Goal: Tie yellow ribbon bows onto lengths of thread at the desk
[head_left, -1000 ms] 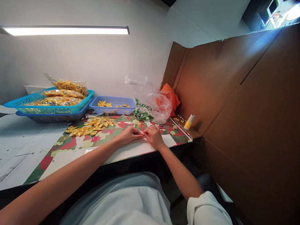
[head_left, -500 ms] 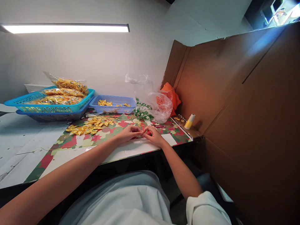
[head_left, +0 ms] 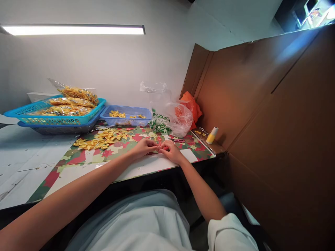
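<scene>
My left hand and my right hand meet fingertip to fingertip above the front part of the table. Both are closed in a pinch, and whatever lies between the fingers is too small to make out. Just behind my right hand lies a small pink-handled tool. To the left of my hands spreads a pile of yellow fabric bows, with thin strands running off its right side. The patterned red and green table cover lies beneath, with a white sheet along its front edge.
A turquoise basket holding bagged yellow pieces stands at the left. Beside it is a blue basket with a few bows. Crumpled plastic bags, a yellow thread spool and a tall cardboard panel bound the right. A needle lies far left.
Almost nothing differs. My fingers have shifted very slightly where they meet, and the whole view has tilted a touch.
</scene>
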A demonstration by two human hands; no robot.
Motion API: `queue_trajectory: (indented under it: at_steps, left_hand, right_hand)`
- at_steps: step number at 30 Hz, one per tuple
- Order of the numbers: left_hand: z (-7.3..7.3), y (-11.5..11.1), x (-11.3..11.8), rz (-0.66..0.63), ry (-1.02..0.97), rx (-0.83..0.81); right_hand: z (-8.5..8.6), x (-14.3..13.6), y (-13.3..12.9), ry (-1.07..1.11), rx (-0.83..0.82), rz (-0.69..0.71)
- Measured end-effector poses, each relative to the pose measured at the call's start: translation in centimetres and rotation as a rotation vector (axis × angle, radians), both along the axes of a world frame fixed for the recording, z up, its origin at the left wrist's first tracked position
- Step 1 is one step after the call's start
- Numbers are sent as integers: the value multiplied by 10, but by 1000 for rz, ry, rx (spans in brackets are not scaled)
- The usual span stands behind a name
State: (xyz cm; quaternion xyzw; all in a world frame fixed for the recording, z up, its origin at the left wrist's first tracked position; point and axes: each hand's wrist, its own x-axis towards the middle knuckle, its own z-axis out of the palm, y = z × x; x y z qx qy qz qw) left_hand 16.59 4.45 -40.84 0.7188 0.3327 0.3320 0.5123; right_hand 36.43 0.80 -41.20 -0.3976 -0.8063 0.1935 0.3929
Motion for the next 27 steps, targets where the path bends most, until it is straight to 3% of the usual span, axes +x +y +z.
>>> queue_trajectory:
  at_steps: [10,27]
  left_hand:
    - [5,-5,1,0,-59,4]
    - [-3,-1,1,9,-120,52]
  right_hand:
    - [-1,-1,2,-18,-16,-29]
    - [0,-2,0,-24,-22,-24]
